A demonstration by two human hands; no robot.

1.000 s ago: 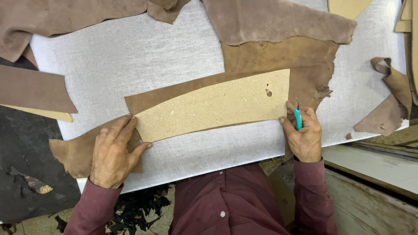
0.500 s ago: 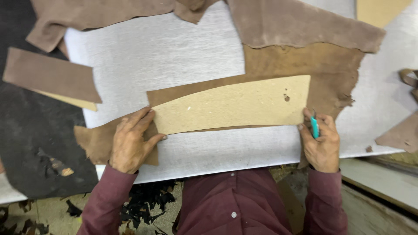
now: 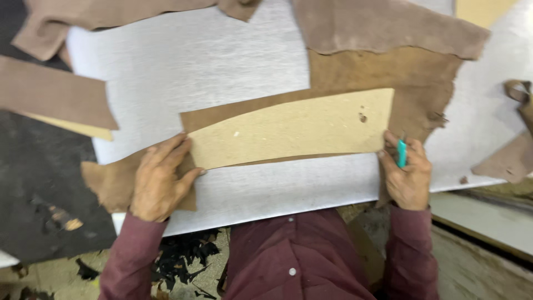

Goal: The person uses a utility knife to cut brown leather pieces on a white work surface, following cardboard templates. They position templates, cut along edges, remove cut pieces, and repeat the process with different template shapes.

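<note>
Both hands (image 3: pixel 161 180) flat on cardboard template (image 3: pixel 294 129)

No packages, labels, signs, screens in view.

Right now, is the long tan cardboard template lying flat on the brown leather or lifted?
Flat: the long tan cardboard template lies spread on the brown leather, left hand pressing its end.

One cardboard pattern (image 3: pixel 294 130), one teal cutter (image 3: pixel 401 153), two hands, several brown leather pieces.
</note>
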